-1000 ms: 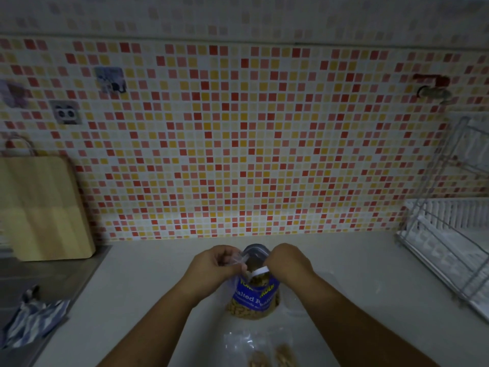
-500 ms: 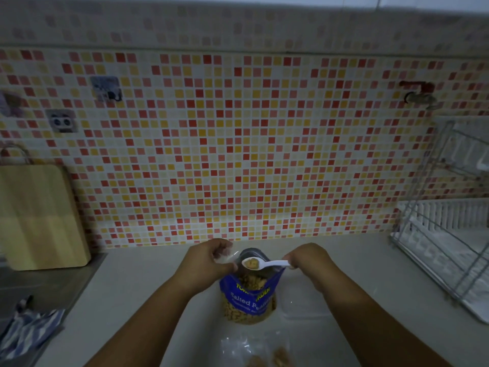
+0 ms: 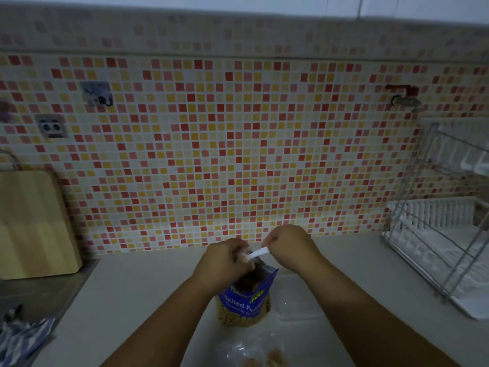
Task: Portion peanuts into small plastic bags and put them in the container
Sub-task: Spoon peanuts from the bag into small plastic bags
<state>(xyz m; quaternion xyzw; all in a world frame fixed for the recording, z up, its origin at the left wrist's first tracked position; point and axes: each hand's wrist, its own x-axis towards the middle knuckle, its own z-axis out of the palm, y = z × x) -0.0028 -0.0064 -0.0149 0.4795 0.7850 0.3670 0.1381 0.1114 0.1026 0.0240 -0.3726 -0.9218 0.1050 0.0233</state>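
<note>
A blue salted-peanut pouch [image 3: 244,303] stands open on the counter, peanuts showing through its lower window. Above its mouth, my left hand [image 3: 225,263] pinches a small clear plastic bag [image 3: 244,256], mostly hidden by my fingers. My right hand [image 3: 288,247] grips the handle of a white plastic spoon [image 3: 258,253], whose bowl tips down into that small bag. A clear plastic container [image 3: 296,300] lies just right of the pouch. Small filled bags of peanuts [image 3: 264,358] lie at the bottom edge.
A wooden cutting board [image 3: 34,223] leans on the tiled wall at left, beside a steel sink edge [image 3: 39,292] and a striped blue cloth [image 3: 23,337]. A wire dish rack with a white tray [image 3: 444,250] stands at right.
My right hand lifted the loaded spoon out of the pouch, swung it left and tipped it into the small bag that my left hand holds. The camera moved closer and tilted up.
</note>
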